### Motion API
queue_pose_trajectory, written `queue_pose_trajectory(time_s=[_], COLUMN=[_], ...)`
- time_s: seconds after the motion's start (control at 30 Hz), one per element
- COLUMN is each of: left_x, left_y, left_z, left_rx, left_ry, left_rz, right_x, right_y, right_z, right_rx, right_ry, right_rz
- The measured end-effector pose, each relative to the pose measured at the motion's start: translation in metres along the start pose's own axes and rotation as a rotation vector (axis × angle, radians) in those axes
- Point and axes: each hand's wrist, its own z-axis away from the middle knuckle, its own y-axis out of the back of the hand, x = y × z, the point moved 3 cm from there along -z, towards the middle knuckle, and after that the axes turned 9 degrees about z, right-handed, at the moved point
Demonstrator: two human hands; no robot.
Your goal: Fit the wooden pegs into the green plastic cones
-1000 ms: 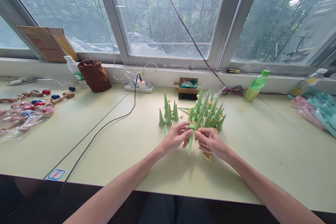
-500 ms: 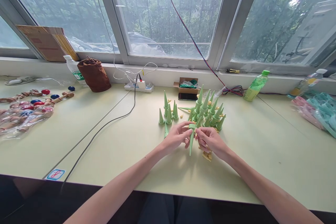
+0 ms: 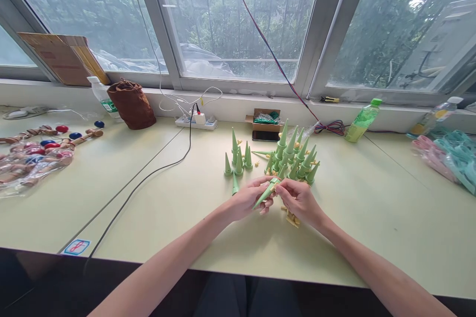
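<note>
Held cone: a green cone [image 3: 263, 195] in the air above the table, between the two hands, in front of the standing cones.
Cone's long axis: slanted, tip toward the person and to the left, collared wide end away and to the right, close to the right fingertips.
Left hand: grasping [image 3: 247, 200] the cone, fingers wrapped behind its body; it is the nearer hand to the tip.
Right hand: thumb and forefinger pinched together [image 3: 299, 200] at the cone's right side near the collar, on what looks like a small yellow piece [image 3: 275, 187]; the fingertips cover most of it, so how far it sits in the cone is hard to tell.
Loose yellow pieces: a little pile [image 3: 292, 219] on the table, just below the right hand.
Standing cones: a dense cluster [image 3: 290, 150] beyond the hands, and a smaller group [image 3: 239, 164] to its left.
Farther back: a small carton [image 3: 259, 130] with a dark flat object [image 3: 266, 136] before it.
Table: pale green [image 3: 167, 218], under everything.
</note>
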Motion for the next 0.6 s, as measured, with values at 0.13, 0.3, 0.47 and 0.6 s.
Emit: queue_pose_trajectory(time_s=[0.13, 0.3, 0.47, 0.6], left_x=[-0.0004, 0.0013, 0.0039, 0.0041], left_y=[-0.0005, -0.0024, -0.0020, 0.0009], left_z=[0.0007, 0.0016, 0.0033, 0.0018], left_rx=[0.017, 0.031, 0.076, 0.078], left_ry=[0.005, -0.014, -0.064, -0.155], left_rz=[-0.016, -0.044, -0.122, -0.232], right_x=[0.0000, -0.0042, -0.0050, -0.0040], right_y=[0.0003, 0.0013, 0.0025, 0.0037], right_z=[-0.0001, -0.0004, -0.0011, -0.0023], right_rx=[0.009, 0.015, 0.033, 0.069], right_ry=[0.015, 0.039, 0.046, 0.008], right_rz=[0.037, 0.082, 0.130, 0.159])
